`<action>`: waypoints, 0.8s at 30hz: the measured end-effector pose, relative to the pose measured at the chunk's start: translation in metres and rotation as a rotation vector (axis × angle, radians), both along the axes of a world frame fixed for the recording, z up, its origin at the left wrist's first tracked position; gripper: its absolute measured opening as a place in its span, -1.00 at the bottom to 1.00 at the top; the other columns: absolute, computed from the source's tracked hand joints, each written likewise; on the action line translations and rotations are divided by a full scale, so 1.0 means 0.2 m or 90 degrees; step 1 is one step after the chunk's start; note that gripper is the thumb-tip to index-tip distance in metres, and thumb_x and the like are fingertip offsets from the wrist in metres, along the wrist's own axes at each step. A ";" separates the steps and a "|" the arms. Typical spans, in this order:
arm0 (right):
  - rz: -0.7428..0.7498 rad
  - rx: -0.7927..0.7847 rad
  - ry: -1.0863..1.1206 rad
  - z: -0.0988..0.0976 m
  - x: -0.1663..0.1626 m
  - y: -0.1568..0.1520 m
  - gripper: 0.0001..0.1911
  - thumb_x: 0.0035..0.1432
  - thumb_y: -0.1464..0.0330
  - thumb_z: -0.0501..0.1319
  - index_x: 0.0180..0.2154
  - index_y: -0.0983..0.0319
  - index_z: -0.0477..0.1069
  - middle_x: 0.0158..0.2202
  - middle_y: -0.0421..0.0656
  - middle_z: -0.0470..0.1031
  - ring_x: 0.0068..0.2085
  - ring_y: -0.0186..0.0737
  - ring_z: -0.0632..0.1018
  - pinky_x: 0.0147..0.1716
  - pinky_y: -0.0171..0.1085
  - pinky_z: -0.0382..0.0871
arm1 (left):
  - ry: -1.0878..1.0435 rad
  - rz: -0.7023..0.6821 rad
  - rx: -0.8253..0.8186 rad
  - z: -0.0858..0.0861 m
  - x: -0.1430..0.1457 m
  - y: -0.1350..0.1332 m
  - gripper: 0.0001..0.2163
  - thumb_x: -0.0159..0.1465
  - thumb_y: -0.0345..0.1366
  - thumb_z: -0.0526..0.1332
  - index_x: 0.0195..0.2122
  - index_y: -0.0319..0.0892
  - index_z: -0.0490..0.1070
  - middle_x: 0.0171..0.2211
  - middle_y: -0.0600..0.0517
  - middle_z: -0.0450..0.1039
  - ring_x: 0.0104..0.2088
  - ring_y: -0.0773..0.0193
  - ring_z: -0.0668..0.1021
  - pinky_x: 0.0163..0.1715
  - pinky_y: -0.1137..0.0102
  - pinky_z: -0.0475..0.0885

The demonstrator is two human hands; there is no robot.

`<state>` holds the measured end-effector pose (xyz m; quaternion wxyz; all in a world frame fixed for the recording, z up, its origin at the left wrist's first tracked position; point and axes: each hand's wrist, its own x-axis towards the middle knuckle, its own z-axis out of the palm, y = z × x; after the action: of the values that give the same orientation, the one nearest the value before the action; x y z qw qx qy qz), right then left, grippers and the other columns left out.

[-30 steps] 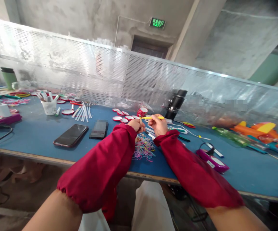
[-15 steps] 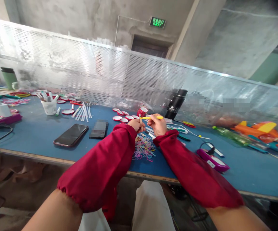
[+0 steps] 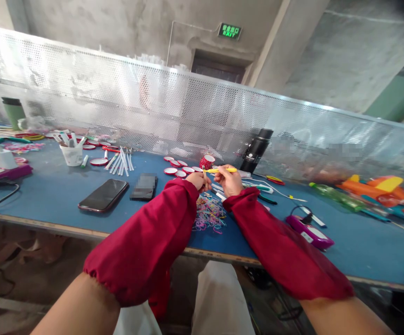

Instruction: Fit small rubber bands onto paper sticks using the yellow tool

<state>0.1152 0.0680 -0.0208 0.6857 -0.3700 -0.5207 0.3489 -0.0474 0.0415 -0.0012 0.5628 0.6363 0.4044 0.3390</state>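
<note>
My left hand (image 3: 197, 180) is closed on a small pale stick-like piece (image 3: 205, 178) held upright above the table. In my right hand (image 3: 231, 183) a slim yellow pen-like tool (image 3: 225, 170) is gripped between fingers and thumb. The tool's tip points left and meets or nearly meets the top of the pale piece; contact is too small to tell. Below both hands lies a loose pile of colourful small rubber bands (image 3: 209, 215). Just behind them are several red-rimmed round white discs (image 3: 170, 171) and a red patterned roll (image 3: 207, 161).
On the blue table (image 3: 58, 200) two phones (image 3: 104, 195) lie to the left, near white sticks (image 3: 121, 163) and a cup of pens (image 3: 71, 154). A black bottle (image 3: 256, 151) leans at the perforated screen. Right are a purple device (image 3: 309, 233), a green bottle (image 3: 338, 195) and an orange toy plane (image 3: 373, 190).
</note>
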 end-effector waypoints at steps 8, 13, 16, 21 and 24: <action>0.010 0.001 0.015 0.00 0.00 -0.01 -0.64 -0.13 0.17 0.44 -0.42 0.20 0.34 -0.62 -0.33 0.45 -0.64 -0.45 0.42 -0.62 -0.43 0.37 | 0.000 -0.008 0.001 -0.01 0.00 0.01 -0.79 0.37 -0.46 0.01 -0.18 -0.35 0.43 -0.36 -0.05 0.48 -0.59 0.51 0.32 -0.52 0.53 0.25; -0.002 -0.004 0.016 0.00 0.00 0.00 -0.66 -0.14 0.18 0.44 -0.43 0.20 0.35 -0.63 -0.32 0.45 -0.64 -0.45 0.41 -0.63 -0.44 0.36 | 0.008 -0.001 -0.002 0.00 0.00 0.00 -0.81 0.37 -0.47 0.01 -0.20 -0.33 0.41 -0.35 -0.05 0.48 -0.58 0.51 0.32 -0.55 0.57 0.22; 0.003 0.004 0.025 0.00 0.00 0.00 -0.66 -0.13 0.19 0.43 -0.43 0.19 0.34 -0.63 -0.33 0.44 -0.65 -0.45 0.41 -0.62 -0.43 0.37 | 0.005 0.003 -0.005 0.00 0.00 -0.01 -0.84 0.37 -0.44 0.03 -0.23 -0.31 0.40 -0.38 -0.03 0.46 -0.58 0.50 0.32 -0.53 0.55 0.22; 0.004 0.001 -0.006 0.00 0.00 0.00 -0.64 -0.12 0.16 0.43 -0.41 0.20 0.35 -0.61 -0.32 0.45 -0.64 -0.45 0.43 -0.63 -0.44 0.37 | -0.001 -0.008 -0.009 0.00 0.00 -0.01 -0.84 0.36 -0.48 0.02 -0.26 -0.31 0.40 -0.43 0.01 0.42 -0.58 0.49 0.31 -0.50 0.52 0.23; -0.003 0.000 -0.002 0.00 0.00 0.00 -0.64 -0.14 0.17 0.44 -0.43 0.20 0.34 -0.63 -0.33 0.44 -0.64 -0.47 0.42 -0.62 -0.46 0.36 | -0.006 -0.005 -0.011 0.00 0.00 0.00 -0.82 0.37 -0.48 0.00 -0.24 -0.32 0.40 -0.43 0.00 0.43 -0.58 0.49 0.32 -0.51 0.52 0.23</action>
<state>0.1158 0.0680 -0.0202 0.6860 -0.3719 -0.5206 0.3465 -0.0470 0.0421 -0.0020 0.5714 0.6316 0.4018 0.3364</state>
